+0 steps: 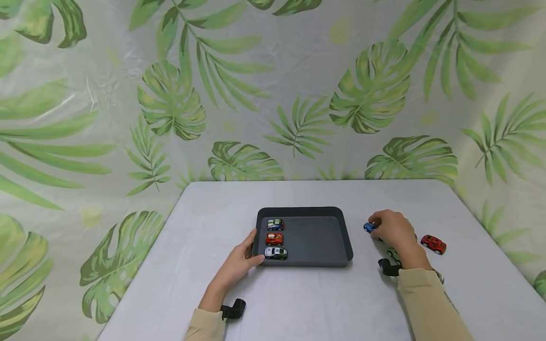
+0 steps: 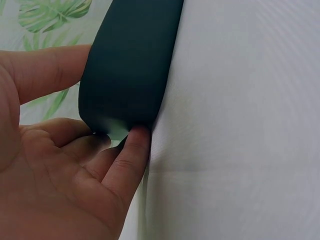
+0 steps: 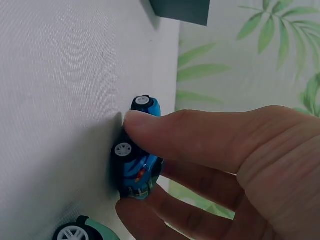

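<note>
My left hand (image 1: 233, 267) grips the left side of a dark grey tray (image 1: 317, 244), its thumb near the front corner. In the left wrist view, fingers bend round the outer wall of the tray (image 2: 132, 65). To the right of the tray, my right hand (image 1: 394, 232) pinches a blue toy car (image 3: 134, 172) between thumb and fingers, close to the white tabletop. Three toy cars stand in a column along the tray's left side: a white one with green and blue (image 1: 275, 225), a red one (image 1: 274, 239) and a white-and-black one (image 1: 276, 253).
A red toy car with black marks (image 1: 433, 244) rests on the table right of my right hand. Partly hidden under the right wrist is a light green toy car (image 1: 393, 255). A leaf-patterned sheet (image 1: 298, 128) hangs behind the table's far edge.
</note>
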Demonstrator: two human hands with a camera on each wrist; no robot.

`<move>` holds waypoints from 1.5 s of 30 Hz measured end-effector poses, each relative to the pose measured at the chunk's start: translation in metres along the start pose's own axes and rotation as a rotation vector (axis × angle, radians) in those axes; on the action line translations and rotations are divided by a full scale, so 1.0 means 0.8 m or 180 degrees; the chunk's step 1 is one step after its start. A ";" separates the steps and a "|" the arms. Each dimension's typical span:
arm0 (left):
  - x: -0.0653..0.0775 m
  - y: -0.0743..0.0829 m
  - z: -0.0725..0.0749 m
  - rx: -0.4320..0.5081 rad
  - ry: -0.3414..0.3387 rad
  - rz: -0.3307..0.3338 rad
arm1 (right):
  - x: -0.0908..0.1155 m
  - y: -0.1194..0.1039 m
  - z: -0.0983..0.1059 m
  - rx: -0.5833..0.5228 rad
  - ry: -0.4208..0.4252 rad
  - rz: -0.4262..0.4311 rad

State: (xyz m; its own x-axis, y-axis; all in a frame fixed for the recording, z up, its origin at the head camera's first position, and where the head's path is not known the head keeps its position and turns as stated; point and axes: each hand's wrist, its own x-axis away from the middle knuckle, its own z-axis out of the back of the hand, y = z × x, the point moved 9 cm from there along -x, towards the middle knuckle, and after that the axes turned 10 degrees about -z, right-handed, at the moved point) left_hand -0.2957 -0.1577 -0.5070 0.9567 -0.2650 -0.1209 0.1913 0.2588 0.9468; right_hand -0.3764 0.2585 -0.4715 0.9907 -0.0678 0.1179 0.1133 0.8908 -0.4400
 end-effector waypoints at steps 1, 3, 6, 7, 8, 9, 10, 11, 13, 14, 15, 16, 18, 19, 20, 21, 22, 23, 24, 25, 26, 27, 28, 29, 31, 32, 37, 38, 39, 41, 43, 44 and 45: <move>0.001 0.003 -0.001 0.0007 0.0004 0.0008 | -0.001 0.000 -0.001 0.0000 -0.0014 0.0015; 0.003 0.012 -0.001 0.0021 0.0013 0.0010 | -0.003 0.000 -0.003 -0.0002 -0.0039 0.0039; 0.008 0.028 -0.002 0.0041 0.0022 -0.0010 | -0.004 -0.001 -0.005 -0.0038 -0.0028 0.0088; 0.009 0.032 -0.002 0.0044 0.0025 -0.0032 | -0.005 -0.001 -0.004 -0.0044 -0.0001 0.0093; 0.010 0.035 -0.002 0.0050 0.0030 -0.0045 | -0.006 0.000 -0.004 -0.0055 0.0020 0.0086; 0.010 0.037 -0.002 0.0048 0.0033 -0.0052 | -0.006 0.001 -0.003 -0.0070 0.0048 0.0074; 0.011 0.038 -0.002 0.0046 0.0037 -0.0055 | -0.006 0.002 -0.002 -0.0079 0.0072 0.0061; 0.011 0.038 -0.002 0.0042 0.0041 -0.0053 | -0.006 0.003 -0.002 -0.0088 0.0093 0.0050; 0.011 0.036 -0.002 0.0037 0.0048 -0.0038 | -0.006 0.005 0.000 -0.0108 0.0128 0.0019; 0.011 0.035 -0.002 0.0041 0.0050 -0.0023 | -0.006 0.005 0.000 -0.0125 0.0141 0.0002; 0.010 0.034 -0.003 0.0037 0.0050 -0.0014 | -0.006 0.006 0.001 -0.0138 0.0150 -0.0006; 0.011 0.033 -0.003 0.0040 0.0049 -0.0013 | -0.006 0.006 0.001 -0.0143 0.0153 -0.0008; 0.011 0.032 -0.003 0.0049 0.0048 -0.0018 | -0.006 0.006 0.001 -0.0152 0.0167 -0.0016; 0.011 0.032 -0.003 0.0055 0.0046 -0.0019 | -0.006 0.006 0.001 -0.0156 0.0173 -0.0025; 0.011 0.033 -0.003 0.0068 0.0043 -0.0029 | -0.007 0.006 0.000 -0.0158 0.0171 -0.0027; 0.011 0.034 -0.003 0.0080 0.0043 -0.0032 | -0.007 0.006 -0.001 -0.0160 0.0167 -0.0036; 0.012 0.036 -0.003 0.0089 0.0040 -0.0033 | -0.007 0.006 -0.001 -0.0159 0.0162 -0.0041; 0.012 0.036 -0.003 0.0093 0.0041 -0.0030 | -0.007 0.007 -0.001 -0.0174 0.0155 -0.0056; 0.012 0.036 -0.003 0.0098 0.0042 -0.0023 | -0.007 0.007 -0.001 -0.0186 0.0151 -0.0065; 0.013 0.036 -0.003 0.0100 0.0043 -0.0017 | -0.006 0.007 0.000 -0.0199 0.0141 -0.0076; 0.012 0.036 -0.003 0.0095 0.0039 -0.0025 | -0.006 0.007 0.001 -0.0212 0.0132 -0.0089; 0.012 0.036 -0.003 0.0088 0.0037 -0.0029 | -0.005 0.007 0.001 -0.0229 0.0125 -0.0103; 0.012 0.036 -0.003 0.0077 0.0033 -0.0042 | -0.004 0.006 0.003 -0.0240 0.0128 -0.0108; 0.012 0.036 -0.003 0.0077 0.0032 -0.0046 | -0.003 0.005 0.005 -0.0256 0.0130 -0.0120; 0.011 0.037 -0.002 0.0075 0.0020 -0.0054 | -0.002 0.003 0.009 -0.0256 0.0138 -0.0126; 0.010 0.036 -0.002 0.0072 0.0013 -0.0059 | -0.002 0.002 0.011 -0.0254 0.0149 -0.0130; 0.003 0.017 0.000 0.0027 0.0018 -0.0015 | 0.000 -0.005 0.017 -0.0238 0.0212 -0.0082; 0.002 0.012 0.000 0.0011 0.0019 -0.0015 | 0.000 -0.007 0.018 -0.0234 0.0232 -0.0063; 0.001 0.007 0.000 0.0000 0.0019 -0.0016 | 0.000 -0.010 0.019 -0.0232 0.0246 -0.0041; 0.000 0.000 0.001 -0.0020 0.0015 -0.0015 | 0.000 -0.015 0.020 -0.0225 0.0279 0.0010; 0.000 -0.003 0.001 -0.0011 0.0006 -0.0020 | 0.001 -0.020 0.022 -0.0226 0.0304 0.0040; 0.000 -0.003 0.001 -0.0006 0.0001 -0.0024 | 0.002 -0.022 0.023 -0.0235 0.0310 0.0044; 0.000 -0.004 0.001 0.0002 -0.0002 -0.0019 | 0.002 -0.024 0.024 -0.0239 0.0323 0.0048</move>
State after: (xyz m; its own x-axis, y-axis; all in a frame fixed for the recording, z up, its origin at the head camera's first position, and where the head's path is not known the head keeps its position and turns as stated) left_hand -0.2969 -0.1593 -0.5094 0.9553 -0.2672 -0.1264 0.1970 0.2566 0.9462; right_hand -0.3784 0.2500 -0.4456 0.9944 -0.1031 0.0218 0.0999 0.8562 -0.5070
